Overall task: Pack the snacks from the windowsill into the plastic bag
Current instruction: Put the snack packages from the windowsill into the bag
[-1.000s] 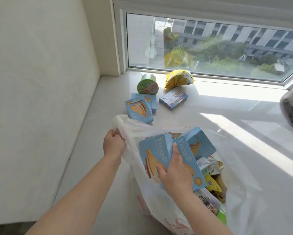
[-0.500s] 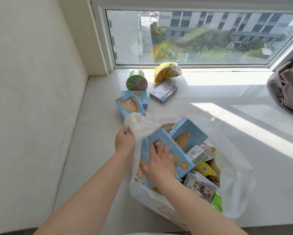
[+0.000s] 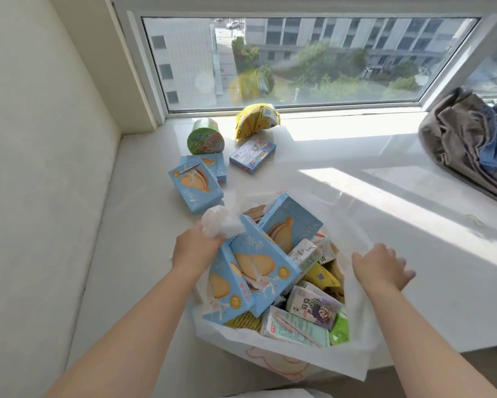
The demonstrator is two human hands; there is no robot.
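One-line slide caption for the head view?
Left hand grips the plastic bag rim; right hand hovers open above it.

The plastic bag sits on the windowsill at its near edge, with biscuit boxes and drink cartons inside it. Behind the bag, toward the window, two more boxes lie overlapping, with a round tub behind them and a small flat box to their right. A crumpled packet lies nearest the window, and a heap of clothing rests at the far right.

windowsill | plastic bag, blue boxes, green cup, yellow packet, clothes
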